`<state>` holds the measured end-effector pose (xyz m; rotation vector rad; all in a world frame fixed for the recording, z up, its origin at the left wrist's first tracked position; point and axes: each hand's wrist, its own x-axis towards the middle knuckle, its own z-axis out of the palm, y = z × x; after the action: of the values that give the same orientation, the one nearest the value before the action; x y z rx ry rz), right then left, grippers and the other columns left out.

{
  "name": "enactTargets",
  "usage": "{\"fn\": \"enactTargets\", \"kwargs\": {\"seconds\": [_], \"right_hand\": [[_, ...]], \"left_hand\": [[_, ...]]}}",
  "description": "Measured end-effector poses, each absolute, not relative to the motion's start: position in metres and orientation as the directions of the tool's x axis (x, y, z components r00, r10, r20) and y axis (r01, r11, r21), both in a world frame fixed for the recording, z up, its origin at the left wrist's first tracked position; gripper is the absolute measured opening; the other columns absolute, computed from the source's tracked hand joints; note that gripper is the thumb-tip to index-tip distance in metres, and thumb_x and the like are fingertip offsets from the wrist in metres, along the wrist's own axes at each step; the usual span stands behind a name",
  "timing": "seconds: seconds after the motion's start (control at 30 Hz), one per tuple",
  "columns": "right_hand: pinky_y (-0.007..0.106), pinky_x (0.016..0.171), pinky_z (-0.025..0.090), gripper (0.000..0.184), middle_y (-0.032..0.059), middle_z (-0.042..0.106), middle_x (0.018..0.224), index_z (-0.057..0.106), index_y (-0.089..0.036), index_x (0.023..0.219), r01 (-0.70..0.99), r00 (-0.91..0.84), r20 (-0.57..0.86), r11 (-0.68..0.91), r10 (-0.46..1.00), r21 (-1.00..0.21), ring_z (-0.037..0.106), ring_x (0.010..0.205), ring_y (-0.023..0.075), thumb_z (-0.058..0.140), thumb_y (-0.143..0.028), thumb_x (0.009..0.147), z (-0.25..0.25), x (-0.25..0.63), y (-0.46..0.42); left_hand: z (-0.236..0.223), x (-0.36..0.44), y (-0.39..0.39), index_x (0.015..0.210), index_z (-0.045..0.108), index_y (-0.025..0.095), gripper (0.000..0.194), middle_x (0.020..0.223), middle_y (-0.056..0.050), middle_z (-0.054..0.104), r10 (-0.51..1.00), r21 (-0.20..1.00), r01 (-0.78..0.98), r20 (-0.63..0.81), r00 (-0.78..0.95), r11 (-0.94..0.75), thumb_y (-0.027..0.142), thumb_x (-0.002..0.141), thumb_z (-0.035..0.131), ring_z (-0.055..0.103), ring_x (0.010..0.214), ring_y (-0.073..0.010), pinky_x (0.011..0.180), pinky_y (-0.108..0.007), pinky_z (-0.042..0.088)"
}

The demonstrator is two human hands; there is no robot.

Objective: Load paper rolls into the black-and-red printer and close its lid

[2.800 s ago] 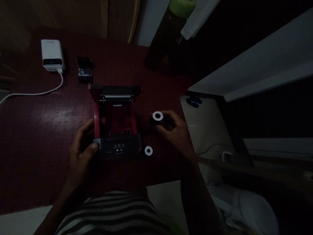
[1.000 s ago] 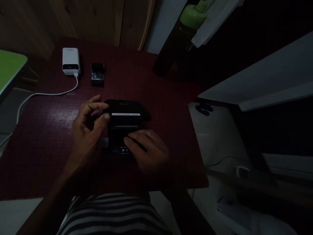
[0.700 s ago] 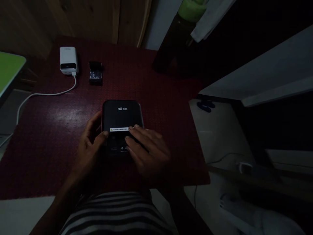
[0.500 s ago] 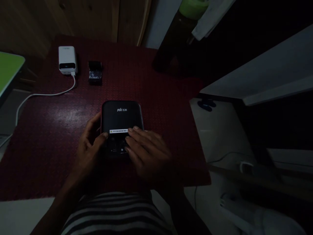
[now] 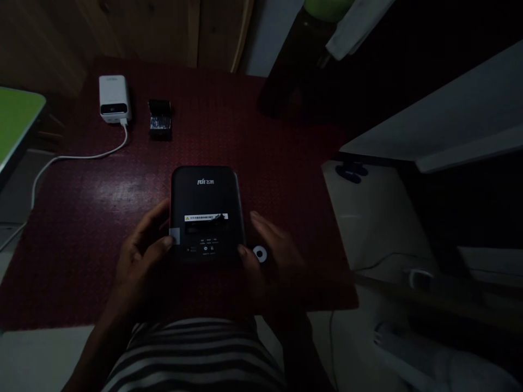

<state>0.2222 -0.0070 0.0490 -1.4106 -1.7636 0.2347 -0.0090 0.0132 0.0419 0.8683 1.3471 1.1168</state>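
Note:
A black boxy device (image 5: pixel 206 198) with rounded corners, white brand lettering and a white warning strip lies on the dark red tabletop in front of me. Below the strip are a dark slot and small white icons. My left hand (image 5: pixel 143 250) grips its left side, thumb on the lower left edge by a pale patch (image 5: pixel 175 234). At the lower right corner, the thumb of my right hand (image 5: pixel 278 261) meets the device's edge; its fingers are spread beside it. A white ring (image 5: pixel 260 253) shows between thumb and fingers; whether it is held I cannot tell.
A white power bank (image 5: pixel 113 98) with a white cable (image 5: pixel 90 158) stands at the back left, beside a small black cartridge-like item (image 5: pixel 160 120). A dark bottle with a green cap (image 5: pixel 327 8) is at the back right. A green-topped board (image 5: pixel 18 120) juts in at the left.
My right hand has moved off the device's top to its right side, uncovering the slot, strip and icons. My left thumb has slid slightly down the left edge, and the white ring has come into view.

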Motion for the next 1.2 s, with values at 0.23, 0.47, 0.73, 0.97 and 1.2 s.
{"fn": "enactTargets", "kwargs": {"seconds": [0.23,0.47,0.73,0.97,1.2], "right_hand": [[0.047,0.104,0.070,0.055,0.0111,0.078,0.146,0.056,-0.029,0.160,0.669,0.020,0.390,0.278,0.921,-0.690,0.078,0.130,0.0270,0.068,-0.026,0.107,0.040,0.218,-0.015],[0.046,0.097,0.072,0.059,0.0140,0.077,0.146,0.053,-0.027,0.162,0.670,0.055,0.360,0.233,0.931,-0.705,0.081,0.120,0.0273,0.070,-0.029,0.106,0.036,0.219,-0.016],[0.040,0.084,0.071,0.073,0.0129,0.082,0.131,0.049,-0.026,0.165,0.680,0.088,0.261,0.133,0.961,-0.721,0.081,0.101,0.0248,0.077,-0.032,0.099,0.036,0.224,-0.018],[0.037,0.081,0.071,0.062,0.0132,0.084,0.123,0.054,-0.021,0.158,0.729,0.050,0.274,0.153,0.960,-0.667,0.083,0.096,0.0242,0.075,-0.035,0.101,0.038,0.224,-0.018],[0.040,0.085,0.071,0.046,0.0132,0.085,0.118,0.062,-0.019,0.147,0.751,-0.001,0.344,0.228,0.939,-0.620,0.084,0.099,0.0261,0.072,-0.029,0.103,0.049,0.224,-0.012]], "left_hand": [[0.051,-0.003,0.016,0.152,0.071,0.030,0.062,0.163,-0.009,0.065,0.945,0.955,0.036,-0.284,-0.163,0.293,0.044,0.093,0.082,0.050,0.161,-0.0420,0.111,-0.046,0.064],[0.052,0.000,0.017,0.149,0.073,0.033,0.058,0.163,-0.007,0.065,0.926,0.941,-0.098,-0.336,-0.169,0.324,0.036,0.091,0.083,0.055,0.157,-0.0408,0.106,-0.045,0.066],[0.057,0.005,0.018,0.144,0.075,0.032,0.057,0.155,-0.007,0.071,0.909,0.931,-0.118,-0.363,-0.206,0.345,0.038,0.089,0.085,0.064,0.149,-0.0370,0.107,-0.043,0.065],[0.059,0.010,0.017,0.145,0.074,0.032,0.057,0.155,-0.006,0.072,0.906,0.930,-0.121,-0.366,-0.213,0.348,0.040,0.090,0.085,0.067,0.144,-0.0352,0.105,-0.040,0.065],[0.055,0.008,0.017,0.147,0.073,0.030,0.055,0.155,-0.007,0.071,0.941,0.959,-0.060,-0.283,-0.188,0.276,0.036,0.093,0.078,0.063,0.149,-0.0372,0.106,-0.044,0.065]]}}
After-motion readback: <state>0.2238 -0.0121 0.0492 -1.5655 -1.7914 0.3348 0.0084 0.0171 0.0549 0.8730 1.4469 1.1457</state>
